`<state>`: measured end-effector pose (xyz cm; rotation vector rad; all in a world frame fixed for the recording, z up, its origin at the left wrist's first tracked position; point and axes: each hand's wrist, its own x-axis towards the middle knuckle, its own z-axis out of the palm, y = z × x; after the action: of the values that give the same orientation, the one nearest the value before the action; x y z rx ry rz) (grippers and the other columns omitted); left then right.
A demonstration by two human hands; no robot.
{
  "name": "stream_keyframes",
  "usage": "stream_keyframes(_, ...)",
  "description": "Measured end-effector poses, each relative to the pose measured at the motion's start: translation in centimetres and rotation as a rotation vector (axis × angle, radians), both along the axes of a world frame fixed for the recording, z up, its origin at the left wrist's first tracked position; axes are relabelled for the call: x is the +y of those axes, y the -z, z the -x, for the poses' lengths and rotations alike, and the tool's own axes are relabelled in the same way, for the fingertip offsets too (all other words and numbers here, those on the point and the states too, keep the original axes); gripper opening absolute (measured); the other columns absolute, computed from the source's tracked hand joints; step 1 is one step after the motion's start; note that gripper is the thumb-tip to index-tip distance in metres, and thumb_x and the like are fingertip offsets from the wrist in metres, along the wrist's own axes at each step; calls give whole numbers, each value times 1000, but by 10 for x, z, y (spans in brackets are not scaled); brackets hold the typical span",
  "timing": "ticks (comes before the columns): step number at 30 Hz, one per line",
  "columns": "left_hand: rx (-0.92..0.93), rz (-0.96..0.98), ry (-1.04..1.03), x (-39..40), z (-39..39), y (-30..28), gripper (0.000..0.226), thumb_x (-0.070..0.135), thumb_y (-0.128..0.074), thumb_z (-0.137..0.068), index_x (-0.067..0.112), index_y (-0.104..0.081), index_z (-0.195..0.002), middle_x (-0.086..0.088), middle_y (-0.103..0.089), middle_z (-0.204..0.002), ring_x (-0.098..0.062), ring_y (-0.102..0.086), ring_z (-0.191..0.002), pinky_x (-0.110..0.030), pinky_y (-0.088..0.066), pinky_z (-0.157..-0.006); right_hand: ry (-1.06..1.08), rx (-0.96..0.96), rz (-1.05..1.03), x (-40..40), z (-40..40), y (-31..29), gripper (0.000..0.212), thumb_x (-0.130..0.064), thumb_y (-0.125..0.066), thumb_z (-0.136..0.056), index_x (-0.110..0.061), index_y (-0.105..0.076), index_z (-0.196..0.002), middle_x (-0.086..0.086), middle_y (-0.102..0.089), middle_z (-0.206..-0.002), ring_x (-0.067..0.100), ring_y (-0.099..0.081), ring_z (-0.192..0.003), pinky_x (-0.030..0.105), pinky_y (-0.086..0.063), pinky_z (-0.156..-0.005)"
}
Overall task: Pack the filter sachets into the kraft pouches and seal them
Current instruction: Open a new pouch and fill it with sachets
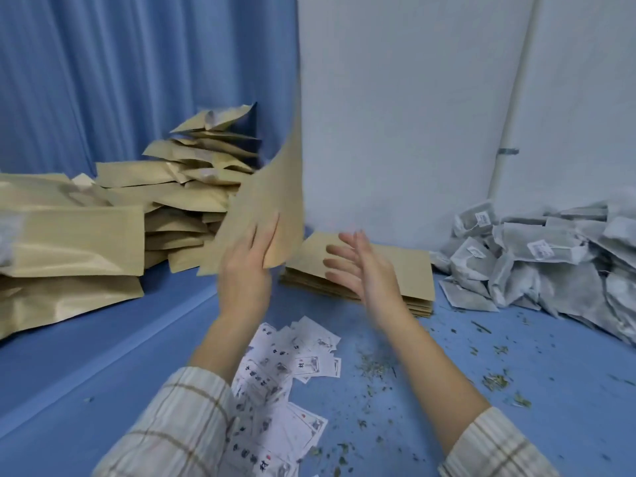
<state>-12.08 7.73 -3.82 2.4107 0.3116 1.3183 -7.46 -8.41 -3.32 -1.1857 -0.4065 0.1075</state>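
the left hand (249,259) is pinching the lower corner of a flat tan kraft paper pouch (272,197), lifting it above the low stack of empty kraft pouches (406,270) lying on the blue bench (137,339). the right hand (358,266) is hovering over that stack, just right of the lifted pouch, fingers spread and holding nothing. the pouch is bowing along its length, so it is looking light, thin and springy; taking it by the open mouth edge with both hands is probably suiting it best. the grey mesh filter sachets (537,263) are heaping right of the stack, looking soft and leaky, given the loose herb crumbs (375,366) in front of it. filled pouches (79,242) are piling left of the stack. which end of the pouch is open is staying unclear, motion blur is smearing both hands, and the printed white labels (296,366) are partly hiding under the left sleeve
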Motion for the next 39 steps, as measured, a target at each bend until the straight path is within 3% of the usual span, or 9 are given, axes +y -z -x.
stream_keyframes(4,57,-389,-123,37,26,17,78,-31,-44,-62,11,-62,-125,-31,-57,-119,-52,-54,-94,-58,-46,-81,-140,185,-124,5,8,-14,54,-59,-37,-91,-16,-65,-112,3,-73,-96,13,-70,-76,23,-53,-55)
stream_keyframes(7,242,-451,-153,52,41,39,85,-28,-45,-63,18,-54,-134,-26,-52,-130,-47,-51,-103,-53,-40,-88,15,273,-51,15,12,6,29,-26,-51,-95,-2,-64,-106,10,-70,-84,19,-67,-67,25,-52,-49)
stream_keyframes(12,842,-104,79,61,52,59,90,10,-56,-82,40,-4,-150,-5,-3,-160,-28,-4,-146,-42,-9,-116,37,424,-69,24,14,43,8,-3,-57,-88,-3,-63,-83,6,-70,-63,15,-67,-53,23,-52,-45)
stream_keyframes(15,1012,161,404,60,54,54,112,20,-72,-72,37,7,-149,5,13,-158,-16,8,-146,-32,-17,-113,41,508,-36,26,11,57,2,-2,-62,-85,-3,-62,-84,3,-69,-58,13,-67,-50,22,-51,-43)
stream_keyframes(19,811,603,759,42,55,35,91,27,-63,-67,46,-19,-145,24,-12,-151,2,-15,-138,-18,-23,-100,23,562,-48,30,8,67,6,-2,-68,-81,-1,-62,-84,7,-70,-67,13,-68,-55,23,-56,-49)
stream_keyframes(24,436,836,575,-15,26,34,46,34,-56,-91,31,-48,-137,12,-50,-132,2,-47,-108,-14,-31,-85,-3,548,-86,42,15,68,10,-3,-70,-80,1,-67,-88,11,-71,-77,16,-69,-63,24,-56,-54)
stream_keyframes(29,253,858,319,-47,8,46,29,36,-68,-82,23,-69,-108,7,-70,-100,-12,-64,-96,-27,-49,-84,14,559,-201,55,21,68,6,-7,-68,-82,-2,-71,-84,10,-72,-73,14,-69,-60,22,-54,-52)
stream_keyframes(35,144,1093,446,-54,3,65,26,39,-79,-71,24,-74,-93,11,-73,-81,-2,-68,-78,-19,-52,-73,-26,710,-482,59,23,75,18,-21,-56,-93,-6,-66,-91,7,-71,-66,15,-69,-58,21,-52,-48)
stream_keyframes(39,85,878,301,-64,3,73,19,37,-67,-85,19,-72,-79,6,-71,-70,-9,-65,-71,-22,-49,-64,145,549,-202,55,25,80,19,-27,-59,-91,-17,-70,-78,-3,-68,-64,8,-64,-57,20,-48,-50)
